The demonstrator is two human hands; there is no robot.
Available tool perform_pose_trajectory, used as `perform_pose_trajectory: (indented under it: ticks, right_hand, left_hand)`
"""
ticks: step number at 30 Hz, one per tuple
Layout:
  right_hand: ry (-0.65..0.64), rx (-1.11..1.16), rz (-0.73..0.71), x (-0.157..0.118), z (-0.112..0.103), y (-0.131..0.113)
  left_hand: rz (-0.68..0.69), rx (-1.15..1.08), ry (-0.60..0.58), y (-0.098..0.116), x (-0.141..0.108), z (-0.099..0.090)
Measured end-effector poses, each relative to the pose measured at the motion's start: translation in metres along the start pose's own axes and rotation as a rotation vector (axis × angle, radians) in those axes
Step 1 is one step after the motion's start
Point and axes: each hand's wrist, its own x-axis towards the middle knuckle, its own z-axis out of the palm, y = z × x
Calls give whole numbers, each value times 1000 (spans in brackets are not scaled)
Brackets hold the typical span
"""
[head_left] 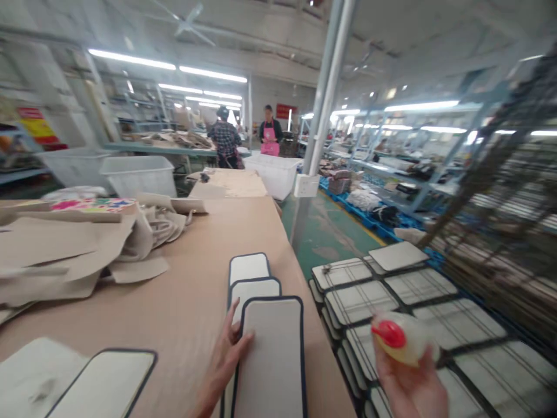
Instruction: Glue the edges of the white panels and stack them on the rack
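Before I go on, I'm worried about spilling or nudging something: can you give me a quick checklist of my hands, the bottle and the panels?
1. Left hand on the front panel: ok, it touches the left edge.
2. Right hand gripping the bottle: ok, thumb and fingers are around it.
3. Bottle away from the front panel: ok, it is held beyond the table's right edge.
4. Front panel lined up with the two panels behind: not ok, they overlap in a staggered row.
5. Red cap shut: cannot tell, it is blurred.
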Motion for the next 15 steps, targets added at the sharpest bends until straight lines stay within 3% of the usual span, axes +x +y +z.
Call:
perform_pose_trajectory:
  ticks: [4, 8, 10, 12, 15]
  right_hand:
    - [6, 136, -23, -12, 15, -4]
    - [-90, 91, -164, -17, 14, -23]
    - [-126, 49, -231, -19, 12, -36]
    - [-133, 25, -287, -21, 11, -50]
    - [-148, -17, -372, -24, 7, -72]
  left_hand:
    - [-177, 99, 81, -2, -34, -2]
    - [-148, 115, -46, 55, -32, -16]
    - [-140, 108, -205, 89, -30, -15]
    - [-176, 105, -451, 109, -34, -2]
    - [-276, 107, -817, 104, -53, 32]
